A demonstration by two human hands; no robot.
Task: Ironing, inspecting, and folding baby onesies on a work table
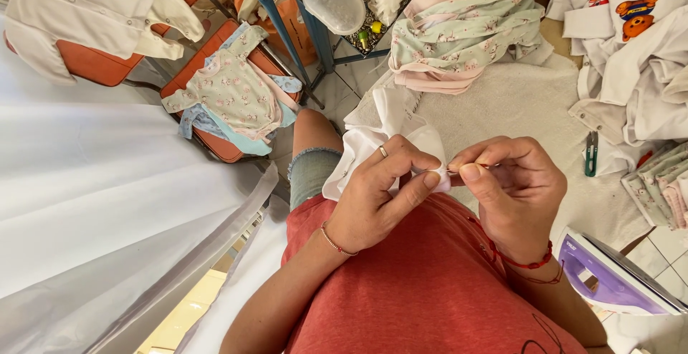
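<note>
The red shirt (423, 289) of the person fills the bottom of the view, closest to the lens, and both bare forearms rise out of it towards the middle. The left hand (376, 196), with a ring on one finger and a thin bracelet at the wrist, is closed on a small white garment (390, 128), pinching a fold of it between thumb and fingers. The right hand (512, 193), wearing a red cord bracelet, meets it at 3 o'clock: its thumb and forefinger are pinched together on something very thin at the cloth's edge (too fine to tell whether needle or thread). The white garment bunches up from the fingers towards 11 o'clock, over the person's knee in cut-off jeans.

At 12 o'clock from the hands lies a white towel-covered surface (516, 99), with a folded stack of green floral baby clothes (466, 39) on its far side. At 2 o'clock, a small pair of green thread snips (590, 153) rests on the towel, just beside a heap of white garments (638, 74), one bearing a bear motif. At 4 o'clock stands a purple and white iron (609, 279). Far out at 10 o'clock, an orange chair (215, 139) carries a floral baby bodysuit (233, 92), and a second chair beyond it holds a cream garment (79, 10). White sheeting (93, 196) covers the whole 9 o'clock side
</note>
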